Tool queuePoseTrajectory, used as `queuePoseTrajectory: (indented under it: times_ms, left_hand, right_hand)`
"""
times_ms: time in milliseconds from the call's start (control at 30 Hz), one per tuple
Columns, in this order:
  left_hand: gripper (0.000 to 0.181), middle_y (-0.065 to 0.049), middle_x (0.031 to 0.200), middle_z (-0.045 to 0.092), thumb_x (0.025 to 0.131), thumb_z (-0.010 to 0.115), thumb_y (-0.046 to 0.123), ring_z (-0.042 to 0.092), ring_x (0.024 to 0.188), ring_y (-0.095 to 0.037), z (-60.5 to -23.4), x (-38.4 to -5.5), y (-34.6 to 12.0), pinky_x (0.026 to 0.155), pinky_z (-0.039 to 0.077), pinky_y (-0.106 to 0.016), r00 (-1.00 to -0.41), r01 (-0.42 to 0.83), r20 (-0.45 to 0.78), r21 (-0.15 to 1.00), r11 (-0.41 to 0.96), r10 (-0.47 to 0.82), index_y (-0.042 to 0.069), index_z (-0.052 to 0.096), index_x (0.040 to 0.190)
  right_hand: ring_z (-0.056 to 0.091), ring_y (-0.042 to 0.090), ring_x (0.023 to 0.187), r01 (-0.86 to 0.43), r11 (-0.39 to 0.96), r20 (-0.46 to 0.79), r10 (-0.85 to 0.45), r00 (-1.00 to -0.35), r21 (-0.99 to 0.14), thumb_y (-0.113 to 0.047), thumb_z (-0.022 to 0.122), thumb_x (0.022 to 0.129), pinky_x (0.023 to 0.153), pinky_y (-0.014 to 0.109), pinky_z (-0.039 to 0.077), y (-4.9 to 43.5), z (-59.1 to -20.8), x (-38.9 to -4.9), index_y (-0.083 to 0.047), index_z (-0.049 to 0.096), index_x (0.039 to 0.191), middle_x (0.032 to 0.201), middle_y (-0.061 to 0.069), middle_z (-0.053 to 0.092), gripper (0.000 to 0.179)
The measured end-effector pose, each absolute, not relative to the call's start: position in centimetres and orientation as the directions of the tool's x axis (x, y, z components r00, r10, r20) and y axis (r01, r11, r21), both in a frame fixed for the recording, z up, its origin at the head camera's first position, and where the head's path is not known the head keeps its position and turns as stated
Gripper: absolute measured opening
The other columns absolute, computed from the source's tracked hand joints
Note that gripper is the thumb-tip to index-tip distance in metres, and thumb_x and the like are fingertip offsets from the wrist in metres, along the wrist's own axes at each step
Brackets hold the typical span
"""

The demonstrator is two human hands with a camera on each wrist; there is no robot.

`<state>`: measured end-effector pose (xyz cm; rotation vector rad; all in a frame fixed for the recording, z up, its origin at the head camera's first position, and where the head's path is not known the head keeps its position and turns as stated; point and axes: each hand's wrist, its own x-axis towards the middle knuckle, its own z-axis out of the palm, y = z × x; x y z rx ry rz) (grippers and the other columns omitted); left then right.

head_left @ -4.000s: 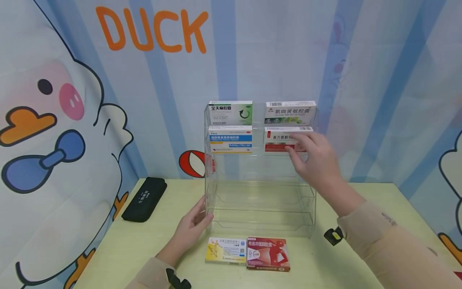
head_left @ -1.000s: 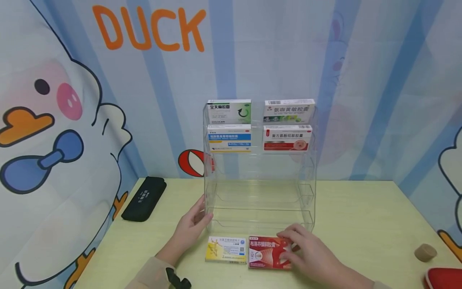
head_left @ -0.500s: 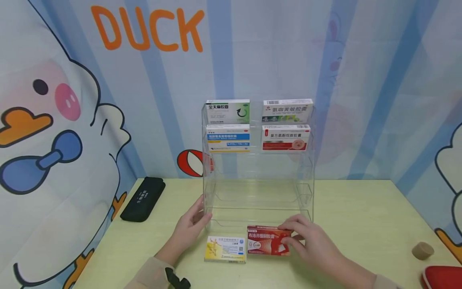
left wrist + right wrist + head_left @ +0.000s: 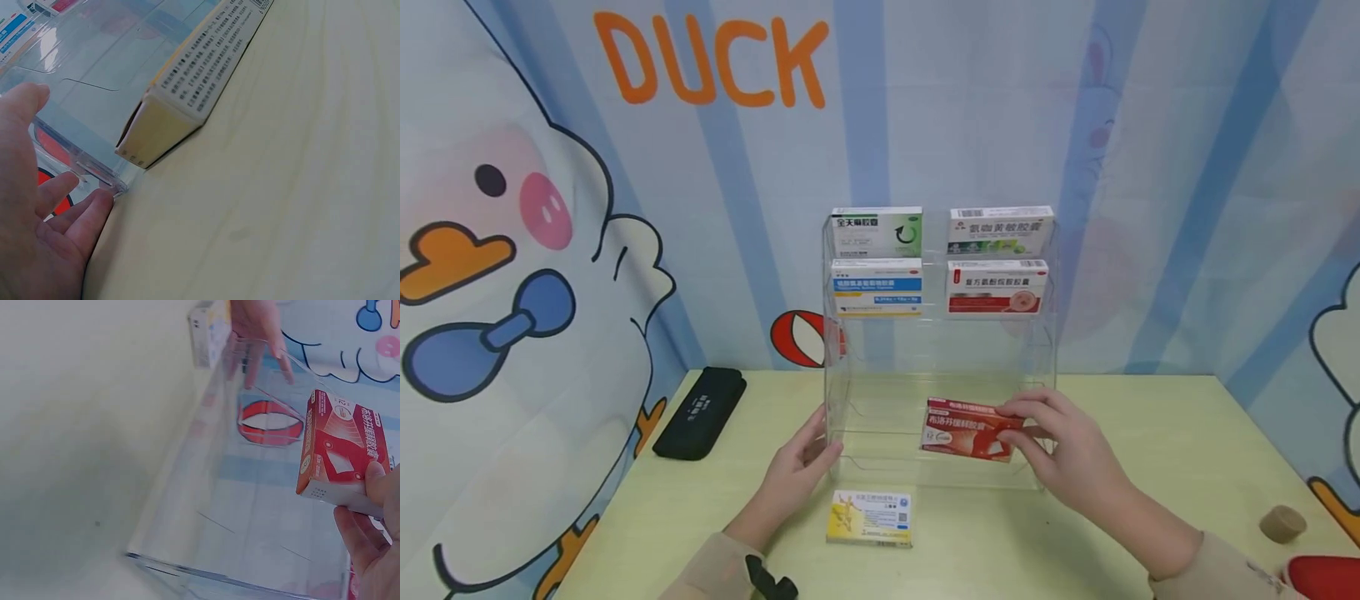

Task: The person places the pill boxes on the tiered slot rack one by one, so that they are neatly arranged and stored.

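A red medicine box (image 4: 967, 431) is pinched by its right end between the thumb and fingers of my right hand (image 4: 1075, 454). It is held up, slightly tilted, in front of the lower tiers of a clear acrylic display rack (image 4: 940, 483). In the right wrist view the red box (image 4: 344, 447) shows its front and edges over the rack. My left hand (image 4: 790, 471) grips the rack's lower left side, with the thumb (image 4: 28, 100) and fingers on either side of its edge. On the table before the rack lies a yellow-and-white medicine box (image 4: 870, 517).
The rack's top tier bears a green-and-white box (image 4: 877, 233) and a white box (image 4: 1002, 231). Below them stand a blue-and-white box (image 4: 877, 288) and a red-and-white box (image 4: 997, 287). A black case (image 4: 700, 414), a brown cylinder (image 4: 1282, 524) and a red item (image 4: 1322, 577) lie around.
My right hand has come down from the second-tier red-and-white box, taken hold of the red medicine box on the table and lifted it toward the rack. The left hand has stayed put.
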<state>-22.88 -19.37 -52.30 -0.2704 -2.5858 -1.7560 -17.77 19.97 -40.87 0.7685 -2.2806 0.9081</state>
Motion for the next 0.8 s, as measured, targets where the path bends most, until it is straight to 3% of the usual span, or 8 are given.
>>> queuePoseTrajectory:
  times_ms: [233,367,600,800]
  left_hand:
    - [0.073,-0.005,0.172,0.052,0.109,0.069,0.044,0.059,0.152,-0.035,-52.5,-23.0,-19.2,0.124,0.051,-0.055,-0.985,0.145,0.099,0.918,0.370,0.139,0.046,0.033,0.172]
    - [0.073,-0.004,0.171,0.052,0.109,0.070,0.044,0.059,0.153,-0.035,-52.5,-23.0,-19.3,0.125,0.050,-0.055,-0.987,0.133,0.090,0.918,0.373,0.132,0.048,0.033,0.171]
    - [0.074,-0.004,0.171,0.052,0.108,0.071,0.046,0.058,0.153,-0.036,-52.5,-23.0,-19.3,0.125,0.049,-0.056,-0.988,0.127,0.083,0.923,0.365,0.133,0.050,0.033,0.171]
    - [0.074,-0.004,0.171,0.052,0.108,0.070,0.046,0.059,0.152,-0.036,-52.5,-23.0,-19.3,0.125,0.050,-0.056,-0.987,0.134,0.090,0.921,0.365,0.135,0.049,0.032,0.171]
  right_hand:
    - [0.076,0.020,0.099,-0.709,0.599,0.736,-0.274,-0.619,-0.373,0.008,0.088,0.087,0.089,0.002,0.056,19.4,-38.3,-19.6,-0.009,0.080,0.117,0.113,0.003,0.074,0.035]
    - [0.075,0.020,0.102,-0.707,0.589,0.746,-0.247,-0.618,-0.391,0.006,0.088,0.088,0.091,0.003,0.056,18.3,-37.4,-20.9,-0.007,0.080,0.117,0.114,0.005,0.073,0.032]
    - [0.074,0.026,0.111,-0.697,0.593,0.775,-0.184,-0.605,-0.404,0.003,0.087,0.090,0.089,0.035,0.069,15.8,-36.2,-22.8,-0.003,0.078,0.116,0.119,0.011,0.071,0.028]
    - [0.074,0.030,0.110,-0.681,0.610,0.787,-0.147,-0.599,-0.404,0.000,0.086,0.093,0.091,0.044,0.070,14.1,-35.8,-24.4,-0.002,0.078,0.117,0.119,0.014,0.070,0.025]
